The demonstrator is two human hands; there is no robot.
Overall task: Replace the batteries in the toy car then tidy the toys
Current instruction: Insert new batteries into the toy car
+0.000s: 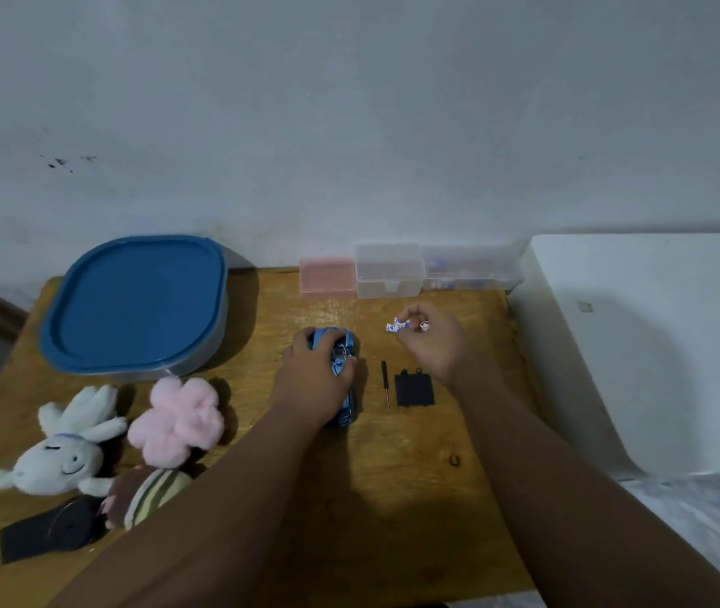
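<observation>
A blue toy car [344, 344] lies upside down on the wooden table [393, 476], its underside open. My left hand [312, 379] grips it from above and hides most of the body. My right hand [435, 340], raised to the right of the car, pinches small white-and-blue batteries [397, 325] in its fingertips. Between the hands a small black screwdriver [386, 383] lies on the table. The black battery cover [414, 388] rests just right of it, below my right wrist.
A grey tub with a blue lid [134, 300] stands at the back left. Plush toys lie front left: a white rabbit [60, 454], a pink one [178, 421], a striped one [152, 493], and a black object [51, 530]. A pink box [327, 276] and clear boxes [389, 269] line the wall. A white surface [656, 344] borders the right.
</observation>
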